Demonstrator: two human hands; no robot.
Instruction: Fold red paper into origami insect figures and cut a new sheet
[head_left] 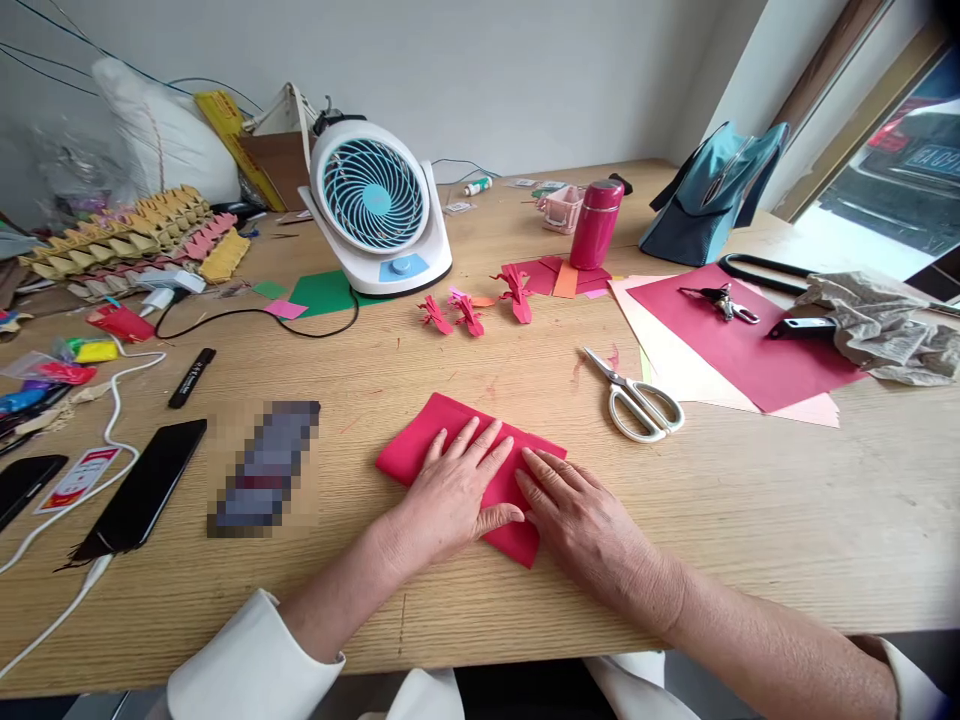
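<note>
A folded sheet of red paper (pixel 411 440) lies on the wooden table in front of me. My left hand (pixel 454 490) rests flat on its middle, fingers stretched out and a little apart. On the paper's right edge lies my right hand (pixel 581 515), its fingers extended and pressing the fold near the left thumb. Parts of the paper are hidden under both hands. To the right, white-handled scissors (pixel 637 400) lie with blades pointing away to the upper left. Beyond the paper stand several small red folded-paper figures (pixel 470 314).
A white fan (pixel 375 200) stands at the back, near a pink thermos (pixel 598 225) and a blue bag (pixel 712 200). Red and cream sheets (pixel 750 350) lie at right under small tools. Phones (pixel 146 485), a white cable (pixel 112 410) and folded-paper strips (pixel 135 240) occupy the left.
</note>
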